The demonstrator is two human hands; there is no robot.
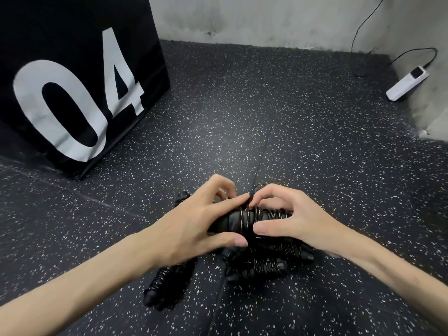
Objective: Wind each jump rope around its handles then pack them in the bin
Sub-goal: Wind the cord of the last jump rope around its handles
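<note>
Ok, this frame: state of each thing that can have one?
Held rope: partly wound on its handles, off the floor.
Left hand: grips the handles.
Right hand: pinches the cord.
Left floor rope: wound, lying on the floor.
Floor ropes under the hands: wound, piled together.
Power strip: on the floor, cable attached.

Both hands [194,221] on wound jump rope [244,220]
</note>
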